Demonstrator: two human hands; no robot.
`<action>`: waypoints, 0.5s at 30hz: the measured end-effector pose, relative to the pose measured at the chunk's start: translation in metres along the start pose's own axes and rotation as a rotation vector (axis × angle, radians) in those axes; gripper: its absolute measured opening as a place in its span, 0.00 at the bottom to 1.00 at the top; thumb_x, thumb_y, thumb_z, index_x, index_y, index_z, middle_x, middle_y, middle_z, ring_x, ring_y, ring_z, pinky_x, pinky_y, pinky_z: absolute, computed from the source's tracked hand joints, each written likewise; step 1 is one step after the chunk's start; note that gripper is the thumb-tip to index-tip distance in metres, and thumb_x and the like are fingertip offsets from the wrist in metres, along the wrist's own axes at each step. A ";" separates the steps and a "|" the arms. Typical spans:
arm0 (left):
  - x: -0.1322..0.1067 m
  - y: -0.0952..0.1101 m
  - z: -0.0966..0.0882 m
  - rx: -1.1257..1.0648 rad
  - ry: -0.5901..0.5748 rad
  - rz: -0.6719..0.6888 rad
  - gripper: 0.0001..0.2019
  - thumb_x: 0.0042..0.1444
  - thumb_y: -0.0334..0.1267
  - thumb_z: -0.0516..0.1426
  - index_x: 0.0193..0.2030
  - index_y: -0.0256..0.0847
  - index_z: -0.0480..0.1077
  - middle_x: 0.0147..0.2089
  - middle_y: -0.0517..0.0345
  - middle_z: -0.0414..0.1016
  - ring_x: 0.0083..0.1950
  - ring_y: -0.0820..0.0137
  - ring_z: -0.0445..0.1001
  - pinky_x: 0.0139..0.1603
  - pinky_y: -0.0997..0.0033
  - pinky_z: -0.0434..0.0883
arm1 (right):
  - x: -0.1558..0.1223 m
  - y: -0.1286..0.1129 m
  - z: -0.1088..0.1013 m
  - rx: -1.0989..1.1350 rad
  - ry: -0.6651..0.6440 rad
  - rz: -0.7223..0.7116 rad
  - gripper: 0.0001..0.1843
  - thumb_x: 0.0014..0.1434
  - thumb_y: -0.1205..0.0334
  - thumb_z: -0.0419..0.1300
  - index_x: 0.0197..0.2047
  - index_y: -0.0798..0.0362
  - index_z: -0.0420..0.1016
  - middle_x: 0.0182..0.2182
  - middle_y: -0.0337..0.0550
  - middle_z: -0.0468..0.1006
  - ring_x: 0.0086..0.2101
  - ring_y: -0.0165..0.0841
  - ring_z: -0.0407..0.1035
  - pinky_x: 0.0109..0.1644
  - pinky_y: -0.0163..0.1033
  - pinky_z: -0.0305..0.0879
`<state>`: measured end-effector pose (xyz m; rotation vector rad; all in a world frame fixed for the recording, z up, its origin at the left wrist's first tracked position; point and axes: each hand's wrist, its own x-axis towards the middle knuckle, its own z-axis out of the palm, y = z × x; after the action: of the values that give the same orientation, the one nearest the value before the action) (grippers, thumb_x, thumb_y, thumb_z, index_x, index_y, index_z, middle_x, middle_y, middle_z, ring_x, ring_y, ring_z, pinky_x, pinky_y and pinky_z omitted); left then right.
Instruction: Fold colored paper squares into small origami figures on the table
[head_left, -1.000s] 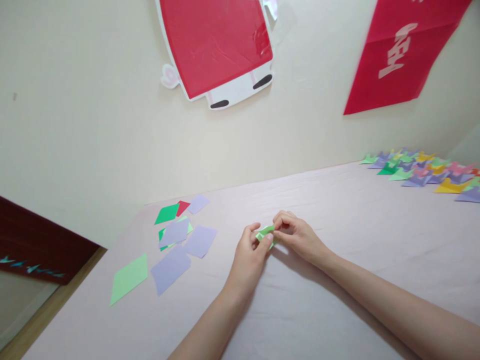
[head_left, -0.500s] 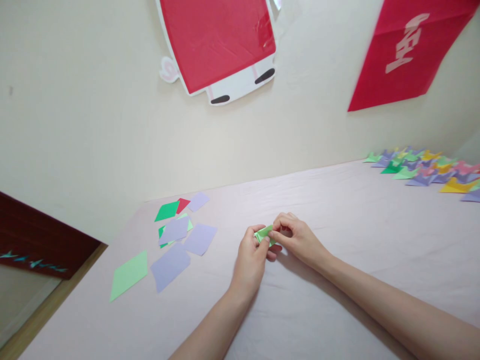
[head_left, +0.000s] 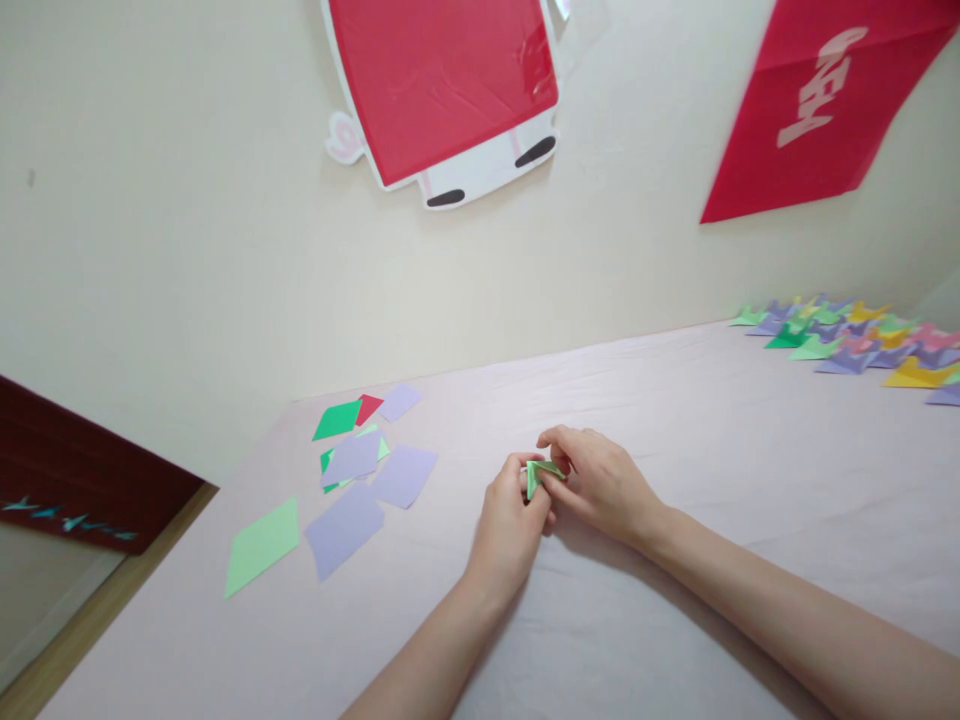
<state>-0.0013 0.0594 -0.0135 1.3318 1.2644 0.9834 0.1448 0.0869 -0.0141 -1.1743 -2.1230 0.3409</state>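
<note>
A small light green folded paper (head_left: 541, 473) is held just above the pale sheet. My left hand (head_left: 510, 520) is closed on it, with the thumb on its near face and the fingers curled behind. From the right, my right hand (head_left: 604, 490) presses its thumb on the paper's right part. Its index finger is bent and raised a little above the paper's top edge, and its other fingers are partly hidden. The paper shows a creased, pointed shape, and the fingers cover part of it.
Left of my hands lie loose paper pieces: a light green sheet (head_left: 262, 545), several lilac sheets (head_left: 345, 530), a dark green one (head_left: 337, 420) and a red one (head_left: 369, 409). Rows of folded paper shapes (head_left: 847, 350) stand at the far right, along the wall (head_left: 600, 270).
The green paper has turned in my hands and now shows a pointed fold. My right index finger has lifted away from it, while the thumb has moved onto its face.
</note>
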 end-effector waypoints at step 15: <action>0.007 0.000 -0.008 -0.092 -0.102 -0.104 0.11 0.48 0.45 0.58 0.33 0.40 0.67 0.16 0.70 0.59 0.16 0.78 0.54 0.18 0.79 0.51 | 0.000 0.004 -0.003 0.300 -0.033 0.062 0.08 0.58 0.65 0.53 0.35 0.51 0.73 0.26 0.37 0.75 0.24 0.28 0.64 0.29 0.33 0.60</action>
<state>-0.0088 0.0670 -0.0124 1.2178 1.1855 0.8792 0.1490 0.0882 -0.0143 -1.0652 -1.9813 0.6853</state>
